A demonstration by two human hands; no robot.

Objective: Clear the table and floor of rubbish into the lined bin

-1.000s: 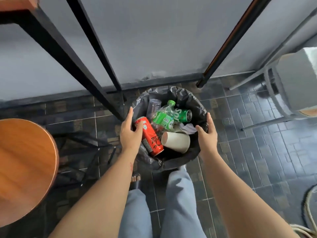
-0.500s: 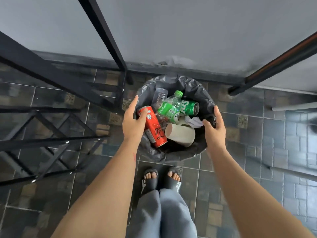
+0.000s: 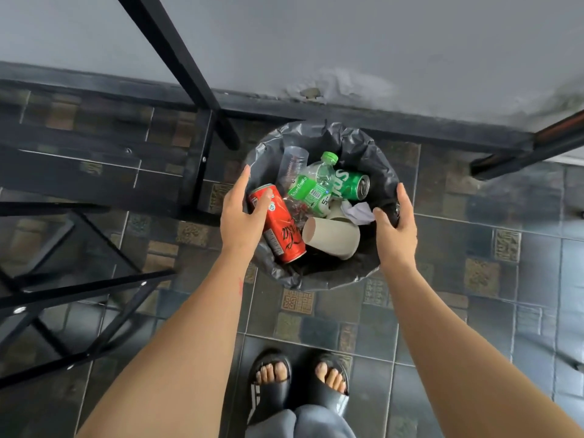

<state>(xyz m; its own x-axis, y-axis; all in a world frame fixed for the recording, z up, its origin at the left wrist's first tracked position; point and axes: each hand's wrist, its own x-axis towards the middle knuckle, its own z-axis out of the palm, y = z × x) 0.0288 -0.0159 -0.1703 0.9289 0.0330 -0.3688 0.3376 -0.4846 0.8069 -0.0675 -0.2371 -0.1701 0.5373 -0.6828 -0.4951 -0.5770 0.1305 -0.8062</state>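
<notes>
The bin (image 3: 357, 137) stands on the tiled floor by the wall, lined with a black bag. Inside lie a red can (image 3: 284, 232), a green-labelled plastic bottle (image 3: 311, 184), a green can (image 3: 350, 184), a paper cup (image 3: 331, 237), a clear plastic cup (image 3: 294, 162) and a white tissue (image 3: 358, 211). My left hand (image 3: 240, 219) grips the left rim, thumb inside against the red can. My right hand (image 3: 395, 232) grips the right rim, thumb inside by the tissue.
Black metal table legs (image 3: 177, 58) cross at the upper left, and a black folding frame (image 3: 79, 295) stands at the left. Another dark leg (image 3: 531, 153) comes in at the right. My sandalled feet (image 3: 300, 380) are just below the bin. A grey wall (image 3: 379, 42) lies behind.
Both hands stay on the bin's rim. The view has swung: the round wooden top and the chair have left the frame, and my feet now show below the bin.
</notes>
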